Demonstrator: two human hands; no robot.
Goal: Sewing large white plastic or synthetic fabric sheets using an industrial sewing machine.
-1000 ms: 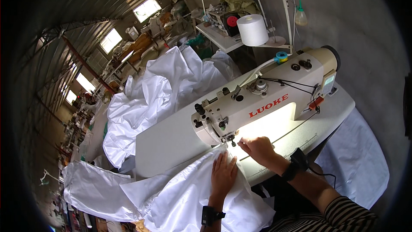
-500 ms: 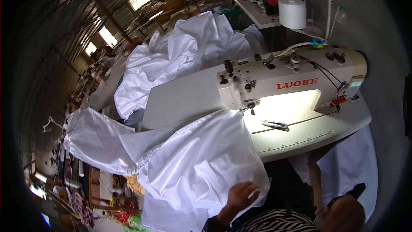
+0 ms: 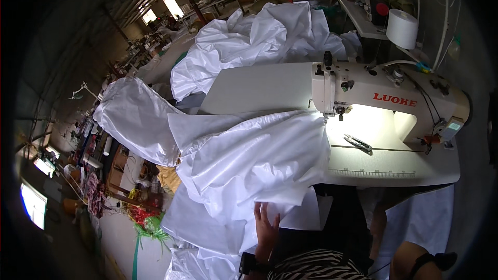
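Note:
A large sheet of shiny white fabric (image 3: pixel 254 161) spreads left and frontward from the needle area of a sewing machine (image 3: pixel 386 93). One corner of the fabric lies at the presser foot. My left hand (image 3: pixel 265 226) is at the fabric's front edge, fingers stretched upward and somewhat apart, fingertips against the cloth. A black band with a small device circles that wrist. My right hand (image 3: pixel 407 259) is low at the right, near a black strap; its fingers are hidden. Thread snips (image 3: pixel 358 143) lie on the lit machine bed, right of the needle.
More white fabric (image 3: pixel 259 36) is heaped behind the pale worktable (image 3: pixel 259 91). A white thread cone (image 3: pixel 402 28) stands at the back right, beside a shelf (image 3: pixel 360 15). White cloth (image 3: pixel 420 223) hangs below the table's right. Green and red netting (image 3: pixel 150 220) lies at the left.
The view has turned, so the machine and fabric sit further right and higher. My left hand has moved from above the cloth to its front edge, its fingers now pointing up.

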